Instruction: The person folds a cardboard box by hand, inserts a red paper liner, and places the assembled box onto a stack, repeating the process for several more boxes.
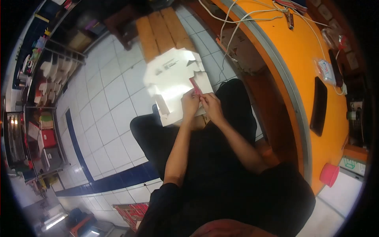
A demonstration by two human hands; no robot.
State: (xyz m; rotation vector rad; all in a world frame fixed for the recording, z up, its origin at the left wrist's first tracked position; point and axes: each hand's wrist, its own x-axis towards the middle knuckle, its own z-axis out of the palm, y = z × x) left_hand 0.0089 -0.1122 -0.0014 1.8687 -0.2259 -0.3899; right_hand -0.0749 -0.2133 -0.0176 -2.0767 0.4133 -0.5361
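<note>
White flat carton (173, 77) lies between wooden bench (164, 29) and orange table (316, 71).

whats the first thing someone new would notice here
The bright white flat cardboard box blank on the person's lap at centre, with the left hand and right hand pinching a small red strip against it. Next, the orange curved table sweeping down the right side, with white cables trailing across it.

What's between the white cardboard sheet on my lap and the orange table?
In the head view, white floor tiles and a brown cardboard box lie between the white cardboard sheet and the orange table.
</note>
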